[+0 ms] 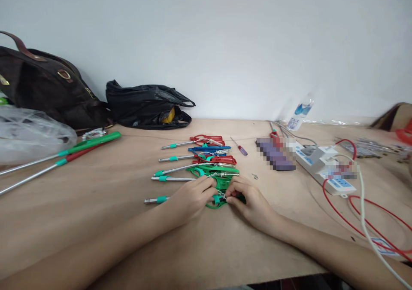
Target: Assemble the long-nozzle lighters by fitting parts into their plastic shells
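Between my hands lies an opened green plastic handle [212, 205] with a metal tube [151, 200] and a teal collar pointing left. Thin pale wires [222, 194] come out of it. My left hand [196, 194] is closed, fingertips pinched at the wires' left side. From the right, my right hand [252, 199] pinches the wires' other end between thumb and forefinger. Just beyond lie more opened handles: green [230, 169], red [232, 159] and blue [192, 149], with metal tubes and loose wires.
A small purple screwdriver [242, 150] and several screws [255, 176] lie right of the handles. Farther right are a phone-like purple slab [273, 152], a power strip [333, 184] and red cables [334, 217]. Bags [141, 107] and two long-tubed handles [93, 141] occupy the left.
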{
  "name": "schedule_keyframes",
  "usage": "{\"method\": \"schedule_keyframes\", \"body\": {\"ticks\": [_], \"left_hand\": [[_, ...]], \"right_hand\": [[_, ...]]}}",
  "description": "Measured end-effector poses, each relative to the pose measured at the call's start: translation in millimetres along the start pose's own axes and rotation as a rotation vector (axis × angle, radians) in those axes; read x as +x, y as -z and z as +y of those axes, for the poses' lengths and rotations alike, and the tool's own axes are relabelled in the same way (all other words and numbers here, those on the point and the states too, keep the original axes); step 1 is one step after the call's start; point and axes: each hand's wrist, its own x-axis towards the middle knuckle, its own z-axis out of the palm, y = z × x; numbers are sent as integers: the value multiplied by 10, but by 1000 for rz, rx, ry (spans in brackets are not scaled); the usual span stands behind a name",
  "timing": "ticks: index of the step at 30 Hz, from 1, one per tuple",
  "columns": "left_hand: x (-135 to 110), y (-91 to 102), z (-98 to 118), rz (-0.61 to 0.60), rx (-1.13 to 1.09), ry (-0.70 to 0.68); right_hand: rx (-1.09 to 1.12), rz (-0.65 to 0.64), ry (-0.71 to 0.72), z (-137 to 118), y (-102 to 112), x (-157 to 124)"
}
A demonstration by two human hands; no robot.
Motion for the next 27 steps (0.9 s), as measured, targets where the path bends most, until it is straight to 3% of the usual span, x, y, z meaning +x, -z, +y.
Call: {"method": "schedule_keyframes", "body": {"ticks": [19, 27], "left_hand": [[10, -34, -27, 39, 40, -31], [-12, -38, -40, 2, -6, -21]], "right_hand": [[71, 28, -37, 59, -23, 23], [47, 13, -23, 8, 12, 15]]}}
